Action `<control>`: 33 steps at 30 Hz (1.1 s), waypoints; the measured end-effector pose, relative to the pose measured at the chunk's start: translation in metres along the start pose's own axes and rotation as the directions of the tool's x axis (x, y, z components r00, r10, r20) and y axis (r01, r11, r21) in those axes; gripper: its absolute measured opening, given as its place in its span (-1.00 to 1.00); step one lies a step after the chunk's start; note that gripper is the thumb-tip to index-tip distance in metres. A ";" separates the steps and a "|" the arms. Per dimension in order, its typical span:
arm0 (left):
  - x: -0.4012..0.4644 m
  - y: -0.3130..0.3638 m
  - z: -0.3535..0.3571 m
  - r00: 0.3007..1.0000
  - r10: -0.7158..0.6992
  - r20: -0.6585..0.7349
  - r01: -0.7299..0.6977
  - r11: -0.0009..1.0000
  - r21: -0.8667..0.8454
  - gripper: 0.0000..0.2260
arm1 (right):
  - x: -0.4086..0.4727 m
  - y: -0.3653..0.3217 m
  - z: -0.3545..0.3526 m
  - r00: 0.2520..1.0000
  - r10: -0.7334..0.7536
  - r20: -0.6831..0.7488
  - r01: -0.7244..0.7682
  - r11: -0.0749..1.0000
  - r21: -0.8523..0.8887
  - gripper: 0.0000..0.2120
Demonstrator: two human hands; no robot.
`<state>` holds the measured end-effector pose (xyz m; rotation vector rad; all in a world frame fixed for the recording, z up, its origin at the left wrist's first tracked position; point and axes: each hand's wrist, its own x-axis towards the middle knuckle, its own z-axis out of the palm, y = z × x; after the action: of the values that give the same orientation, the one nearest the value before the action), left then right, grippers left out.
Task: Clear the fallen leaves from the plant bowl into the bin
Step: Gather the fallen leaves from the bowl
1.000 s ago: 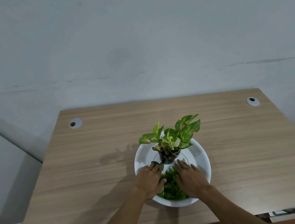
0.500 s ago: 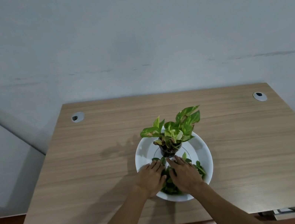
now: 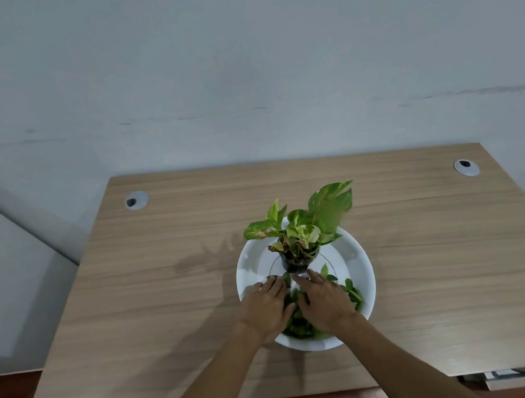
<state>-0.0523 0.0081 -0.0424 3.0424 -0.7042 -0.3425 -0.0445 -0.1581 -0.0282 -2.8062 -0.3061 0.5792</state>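
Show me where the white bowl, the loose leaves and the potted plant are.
white bowl (image 3: 354,258): head view, bare inner wall on the right.
loose leaves (image 3: 353,291): head view, leaves showing beside the right hand.
potted plant (image 3: 332,209): head view, its largest leaf.

Bowl (image 3: 350,253): plain white, with a thin dark ring line on its floor. Plant (image 3: 306,222) at bowl centre: green leaves variegated yellow-cream, some brown edges; its small pot (image 3: 299,260) dark. Loose leaves (image 3: 351,291) in bowl's near side: darker solid green. Table (image 3: 133,307) under bowl: light wood grain, two grey grommets (image 3: 136,200) at far corners.
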 end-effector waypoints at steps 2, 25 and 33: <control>-0.002 -0.001 -0.001 1.000 0.009 0.005 -0.009 1.000 0.021 -0.47 | -0.001 0.000 -0.002 1.000 -0.003 0.007 0.003 1.000 0.002 -0.47; 0.020 0.000 0.002 0.914 -0.397 -0.090 0.374 0.906 -0.198 -0.79 | 0.002 0.018 -0.008 0.994 -0.076 0.073 0.066 0.990 0.122 -0.46; 0.006 -0.005 -0.010 0.946 -0.324 -0.016 0.320 0.941 -0.108 -0.78 | 0.001 0.022 -0.010 0.993 -0.100 0.065 0.089 0.984 0.154 -0.45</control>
<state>-0.0428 0.0093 -0.0344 3.0474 -0.1749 -0.3152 -0.0357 -0.1805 -0.0257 -2.6142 -0.3902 0.6543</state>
